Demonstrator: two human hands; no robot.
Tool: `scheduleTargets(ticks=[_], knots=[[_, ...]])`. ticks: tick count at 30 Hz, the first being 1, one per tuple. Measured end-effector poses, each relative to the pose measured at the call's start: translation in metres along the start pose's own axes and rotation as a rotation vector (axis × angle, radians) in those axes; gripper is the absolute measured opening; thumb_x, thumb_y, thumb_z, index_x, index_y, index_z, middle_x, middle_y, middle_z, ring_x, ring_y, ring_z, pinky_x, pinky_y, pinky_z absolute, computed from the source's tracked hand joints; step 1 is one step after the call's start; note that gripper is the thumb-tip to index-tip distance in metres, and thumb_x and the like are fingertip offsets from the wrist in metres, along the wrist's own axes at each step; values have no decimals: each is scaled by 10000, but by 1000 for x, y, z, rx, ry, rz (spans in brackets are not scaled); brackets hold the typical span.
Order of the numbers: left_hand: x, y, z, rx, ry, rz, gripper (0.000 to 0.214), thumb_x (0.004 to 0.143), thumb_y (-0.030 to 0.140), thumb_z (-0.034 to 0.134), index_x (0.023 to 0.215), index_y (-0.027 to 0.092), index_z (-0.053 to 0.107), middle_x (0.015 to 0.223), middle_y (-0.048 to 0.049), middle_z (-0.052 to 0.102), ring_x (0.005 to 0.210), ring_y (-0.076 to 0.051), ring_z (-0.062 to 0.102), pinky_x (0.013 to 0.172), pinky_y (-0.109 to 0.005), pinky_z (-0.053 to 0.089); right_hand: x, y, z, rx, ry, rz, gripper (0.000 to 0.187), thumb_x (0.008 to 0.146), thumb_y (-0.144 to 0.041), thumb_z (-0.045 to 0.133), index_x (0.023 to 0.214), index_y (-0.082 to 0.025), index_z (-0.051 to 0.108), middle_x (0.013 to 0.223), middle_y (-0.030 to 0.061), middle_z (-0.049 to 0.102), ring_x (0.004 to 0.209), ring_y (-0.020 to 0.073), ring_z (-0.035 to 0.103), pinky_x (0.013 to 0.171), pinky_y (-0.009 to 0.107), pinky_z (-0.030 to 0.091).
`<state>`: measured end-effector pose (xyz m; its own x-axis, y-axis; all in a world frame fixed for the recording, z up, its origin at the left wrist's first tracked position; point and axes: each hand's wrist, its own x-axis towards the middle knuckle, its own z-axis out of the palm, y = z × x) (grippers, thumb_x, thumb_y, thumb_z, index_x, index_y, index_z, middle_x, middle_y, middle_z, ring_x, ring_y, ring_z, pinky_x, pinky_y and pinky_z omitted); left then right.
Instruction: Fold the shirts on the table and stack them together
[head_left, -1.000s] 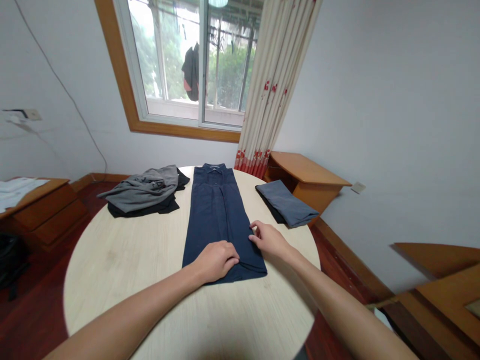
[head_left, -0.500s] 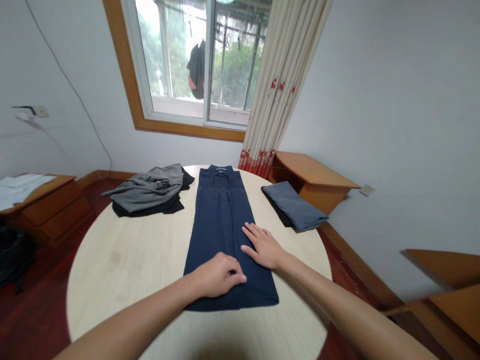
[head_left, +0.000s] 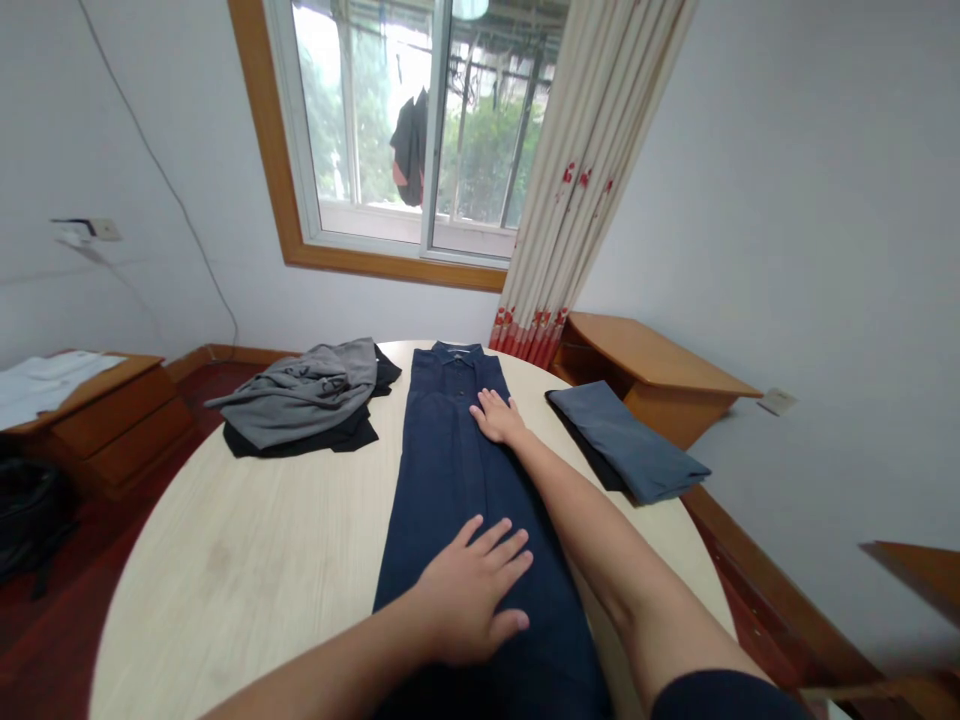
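A dark navy button-up shirt (head_left: 439, 480) lies lengthwise on the round table, narrowed into a long strip with its collar at the far edge. My right hand (head_left: 496, 415) rests flat on its upper part, just below the collar, fingers spread. Nearer to me, my left hand (head_left: 476, 592) is over the lower part with fingers stretched out, holding nothing. Whether the left palm presses on the cloth I cannot tell. My left hand and forearm hide some of the shirt's near end.
On the pale round table (head_left: 247, 540), a heap of grey and black clothes (head_left: 307, 390) lies at the left. Folded grey and black garments (head_left: 630, 435) lie at the right. Behind stand a wooden desk (head_left: 652, 350), a curtain (head_left: 577, 190) and a window.
My right hand has slid up the shirt towards the collar. My left hand has opened from a loosely curled shape. The view has shifted, with the shirt's near end now closer to me.
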<state>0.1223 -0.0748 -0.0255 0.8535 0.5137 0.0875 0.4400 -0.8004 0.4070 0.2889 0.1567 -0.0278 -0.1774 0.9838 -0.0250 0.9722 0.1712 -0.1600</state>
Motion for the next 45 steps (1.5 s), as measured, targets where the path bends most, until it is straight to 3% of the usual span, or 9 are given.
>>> scheduleTargets(ticks=[6, 11, 14, 17, 23, 29, 33, 38, 45], knots=[[1, -5, 4, -29, 40, 17, 654, 972, 530, 457, 1519, 181, 378, 1577, -118, 336, 1484, -325, 263, 1199, -596, 214, 71, 10, 4, 7, 23, 33, 719, 1011, -576, 136, 1575, -140, 235, 1655, 103, 134, 1532, 243, 90, 1214, 519, 88], [9, -23, 26, 87, 102, 105, 718, 957, 645, 402, 1493, 167, 423, 1527, -117, 425, 1440, -329, 357, 1147, -559, 343, 119, 26, 5, 21, 23, 43, 741, 1002, -600, 161, 1582, -141, 207, 1657, 96, 119, 1531, 242, 102, 1217, 506, 97], [15, -31, 44, 175, 180, 119, 531, 1007, 494, 427, 1466, 230, 461, 1499, -60, 474, 1412, -287, 413, 1114, -490, 406, 143, 36, 5, 32, 25, 51, 753, 997, -609, 173, 1586, -139, 195, 1657, 97, 110, 1531, 250, 100, 1219, 506, 92], [19, -34, 56, 240, 246, 109, 406, 1032, 286, 412, 1429, 270, 496, 1473, -18, 505, 1392, -255, 445, 1096, -449, 428, 162, 43, 5, 30, 36, 62, 749, 1001, -603, 180, 1584, -133, 201, 1655, 104, 112, 1530, 256, 107, 1220, 501, 90], [18, -33, 53, 264, 251, 117, 386, 1042, 292, 381, 1398, 263, 526, 1478, -16, 501, 1388, -248, 449, 1096, -434, 425, 172, 49, 0, 104, 37, 59, 724, 1016, -576, 128, 1577, -131, 231, 1651, 101, 138, 1530, 253, 114, 1224, 499, 93], [8, -22, 24, 100, 134, 100, 685, 970, 642, 376, 1478, 187, 437, 1526, -100, 435, 1434, -310, 372, 1153, -518, 334, 128, 49, -10, 224, 154, 58, 676, 1027, -520, 48, 1583, -178, 224, 1653, 61, 158, 1532, 244, 109, 1225, 520, 98], [1, -8, 6, -13, 86, 25, 646, 982, 556, 416, 1508, 182, 390, 1576, -104, 350, 1478, -314, 280, 1200, -560, 220, 63, 45, -2, 236, 137, -56, 683, 1029, -538, 82, 1573, -166, 264, 1647, 68, 190, 1526, 223, 144, 1225, 449, 154], [-2, -1, 0, -33, 35, -7, 624, 994, 519, 391, 1522, 187, 366, 1600, -121, 297, 1498, -321, 222, 1206, -591, 154, -28, 45, 12, 150, 106, -131, 650, 1021, -561, 224, 1548, -196, 331, 1632, 88, 238, 1523, 243, 162, 1211, 527, 153], [-4, 5, -6, -43, 69, -4, 524, 1004, 432, 403, 1472, 200, 446, 1597, -96, 319, 1495, -274, 247, 1204, -561, 213, -122, 40, 12, 131, 81, -302, 603, 1004, -537, 353, 1534, -250, 362, 1612, 86, 286, 1510, 263, 210, 1203, 569, 146]])
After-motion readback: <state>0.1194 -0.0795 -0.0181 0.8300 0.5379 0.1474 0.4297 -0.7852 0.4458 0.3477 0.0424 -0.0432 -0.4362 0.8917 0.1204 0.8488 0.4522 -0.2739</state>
